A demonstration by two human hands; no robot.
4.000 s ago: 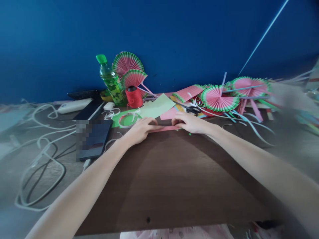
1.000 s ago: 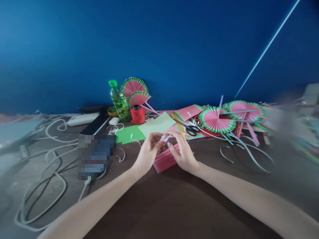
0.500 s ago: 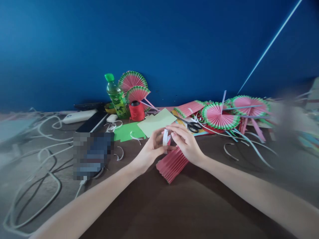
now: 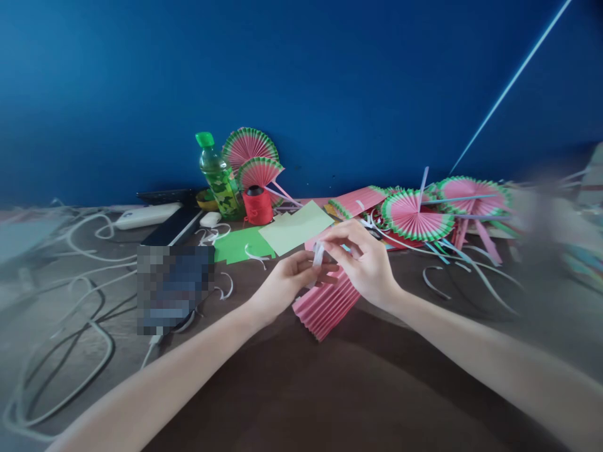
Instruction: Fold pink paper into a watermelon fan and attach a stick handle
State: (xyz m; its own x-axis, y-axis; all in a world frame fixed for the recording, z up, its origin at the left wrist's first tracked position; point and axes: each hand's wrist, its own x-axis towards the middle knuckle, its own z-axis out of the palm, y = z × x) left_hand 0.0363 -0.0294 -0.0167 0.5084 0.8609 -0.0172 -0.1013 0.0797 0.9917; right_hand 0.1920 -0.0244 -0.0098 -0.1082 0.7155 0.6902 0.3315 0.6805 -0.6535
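Note:
A pink accordion-folded paper (image 4: pixel 326 303) is held just above the dark wooden table (image 4: pixel 301 389), its pleats fanning toward me. My left hand (image 4: pixel 282 285) pinches its upper end from the left. My right hand (image 4: pixel 365 260) is closed in a pinch on a small white strip (image 4: pixel 319 254) at that same end. The two hands nearly touch at the fingertips.
Finished pink and green paper fans (image 4: pixel 409 215) and loose paper strips lie at the back right. A green bottle (image 4: pixel 217 176), red thread spool (image 4: pixel 257 205), green paper sheets (image 4: pixel 295 228), a phone (image 4: pixel 172 285) and white cables (image 4: pixel 70 301) fill the left.
Four seconds ago both hands pressed the pink paper flat on the table. They have since lifted it folded, and the right hand has pulled the white strip up at its end.

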